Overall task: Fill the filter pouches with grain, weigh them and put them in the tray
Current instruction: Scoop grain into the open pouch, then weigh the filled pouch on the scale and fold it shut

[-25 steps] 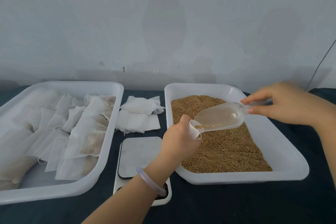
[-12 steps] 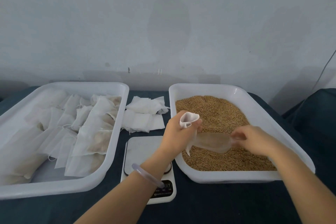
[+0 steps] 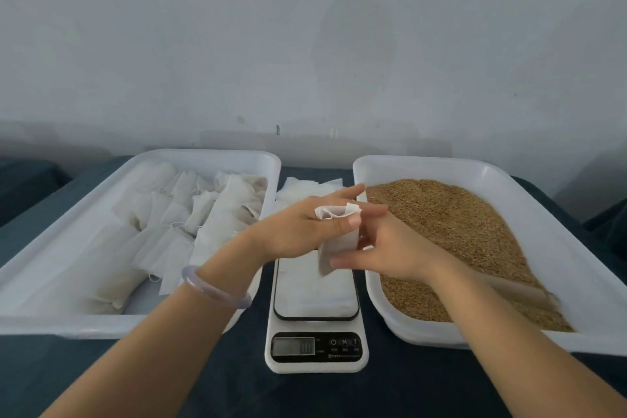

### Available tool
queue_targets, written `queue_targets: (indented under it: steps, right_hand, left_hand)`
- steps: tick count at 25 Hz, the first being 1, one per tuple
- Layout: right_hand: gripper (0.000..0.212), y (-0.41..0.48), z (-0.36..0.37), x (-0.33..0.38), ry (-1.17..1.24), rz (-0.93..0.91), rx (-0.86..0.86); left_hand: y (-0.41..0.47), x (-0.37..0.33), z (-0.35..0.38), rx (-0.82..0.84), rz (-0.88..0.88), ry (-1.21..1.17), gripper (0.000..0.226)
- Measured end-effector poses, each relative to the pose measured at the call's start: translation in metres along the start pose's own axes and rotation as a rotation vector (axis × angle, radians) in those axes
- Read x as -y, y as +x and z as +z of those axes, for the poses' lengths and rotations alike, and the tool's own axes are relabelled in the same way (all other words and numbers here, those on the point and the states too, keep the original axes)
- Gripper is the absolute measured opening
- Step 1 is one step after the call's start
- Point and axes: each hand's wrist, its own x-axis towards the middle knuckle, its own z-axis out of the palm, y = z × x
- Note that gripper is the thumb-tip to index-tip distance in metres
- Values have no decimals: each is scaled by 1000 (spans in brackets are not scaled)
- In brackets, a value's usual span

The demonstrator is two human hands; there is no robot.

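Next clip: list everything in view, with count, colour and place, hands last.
left tray: 1, white, left.
filled pouches: many, white, in left tray.
grain tray: 1, white, right.
grain: heap, golden brown, in grain tray.
scoop: 1, clear, lying on grain, near right.
scale: 1, white, between trays.
empty pouches: small stack, white, behind scale.
held pouch: 1, white, above scale.
tablecloth: 1, dark blue, underneath.
bracelet: 1, pale lilac, left wrist.
left hand: pinches held pouch's top.
right hand: grips its lower end.
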Motion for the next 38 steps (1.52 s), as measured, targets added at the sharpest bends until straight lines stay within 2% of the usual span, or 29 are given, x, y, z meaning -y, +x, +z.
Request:
queue_targets:
  steps: [3, 6, 8, 11, 15, 18, 21, 25, 27, 30, 31, 34, 38]
  right_hand:
    - [21, 20, 15, -7, -72, 66, -138]
    - [20, 31, 25, -19, -185, 130, -256]
    - [26, 35, 28, -25, -215, 178, -293]
    - [32, 33, 27, -33, -304, 198, -226]
    - [31, 29, 30, -39, -458, 158, -188]
    - [44, 28, 27, -39, -326, 196, -215]
    - [51, 29, 24, -42, -252, 225, -239]
    - [43, 30, 22, -41, -193, 214, -215]
    - [37, 32, 24, -40, -293, 210, -188]
    - [49, 35, 31, -41, -513, 202, -142]
    - [45, 37, 33, -42, -590, 197, -115]
    - [16, 42, 36, -42, -788, 197, -22]
    - [18, 44, 41, -42, -902, 208, 54]
  left_hand:
    - [-15, 14, -17, -139, -93, 56, 36]
    - [-25, 31, -26, -226, -232, 291, 44]
    - [-27, 40, -26, -228, -292, 462, 27]
    - [-22, 51, -22, -280, -340, 602, 18]
    - [-19, 58, -20, -202, -390, 663, 29]
    - [-20, 60, -21, -182, -403, 672, 43]
    - [-22, 62, -22, -204, -411, 590, 47]
    - [-22, 67, -22, -274, -360, 543, 41]
    - [-21, 69, -21, -290, -333, 579, 41]
    - [-16, 71, -18, -211, -336, 753, 28]
    - [-15, 71, -17, -187, -333, 810, 25]
    - [-13, 69, -13, -128, -339, 963, 20]
    - [-10, 69, -7, -81, -330, 1117, 14]
